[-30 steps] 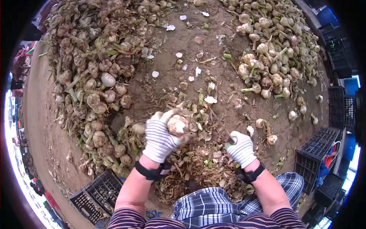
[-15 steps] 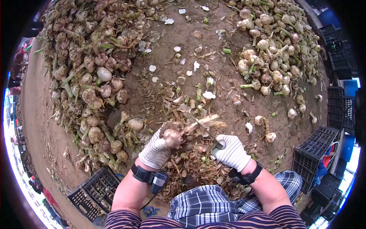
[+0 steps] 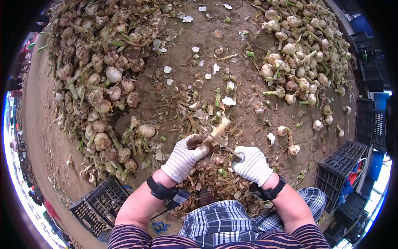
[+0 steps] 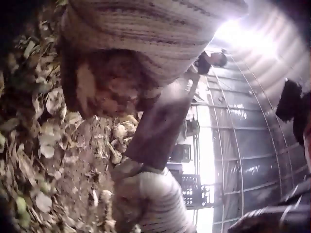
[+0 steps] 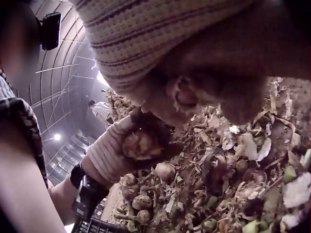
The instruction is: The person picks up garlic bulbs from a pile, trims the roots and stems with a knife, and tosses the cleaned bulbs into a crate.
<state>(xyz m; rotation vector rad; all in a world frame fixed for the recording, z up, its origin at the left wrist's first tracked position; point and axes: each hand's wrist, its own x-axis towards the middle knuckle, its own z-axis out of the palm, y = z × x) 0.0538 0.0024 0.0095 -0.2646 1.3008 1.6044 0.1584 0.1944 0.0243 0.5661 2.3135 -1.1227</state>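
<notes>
In the head view, the gloved left hand (image 3: 182,157) grips a garlic bulb whose pale stem (image 3: 220,126) points up and away. The gloved right hand (image 3: 252,164) holds a knife by its handle, and the thin blade (image 3: 219,142) reaches across to the stem. In the left wrist view the broad blade (image 4: 163,121) spans between the two hands, near the brownish bulb (image 4: 116,85). The right wrist view shows the bulb (image 5: 142,144) in the left hand (image 5: 111,151), with the right hand's curled fingers (image 5: 194,92) in front.
Heaps of garlic stand at the left (image 3: 95,74) and right (image 3: 306,62). Peelings and cut stems (image 3: 215,182) litter the soil before the knees. Black crates stand at lower left (image 3: 101,203) and right (image 3: 342,162).
The left hand has turned and moved right, swinging the bulb's stem from pointing right to pointing away. The right hand shifted left and inward earlier, then stayed nearly in place with the knife.
</notes>
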